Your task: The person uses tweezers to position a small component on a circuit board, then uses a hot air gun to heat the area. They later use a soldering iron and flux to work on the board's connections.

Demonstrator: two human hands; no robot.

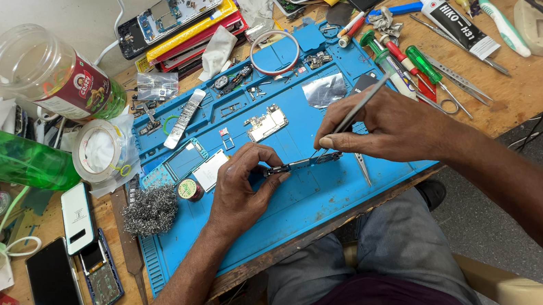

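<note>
My left hand (241, 187) pinches the left end of a narrow phone circuit board (300, 164) lying on the blue work mat (306, 210). My right hand (389, 128) grips slim metal tweezers (363, 103), their tip down at the board's right part. A second pair of tweezers (363, 167) lies on the mat just below my right hand. A small bare circuit board (267, 124) rests on the mat above my left hand.
Steel wool (149, 211) and a small solder reel (187, 190) sit left of my hand. Screwdrivers (413, 66), a glue tube (455, 19), a tape roll (100, 151), a green bottle (2, 154), a plastic jar (51, 72) and phones (58, 296) crowd the wooden bench.
</note>
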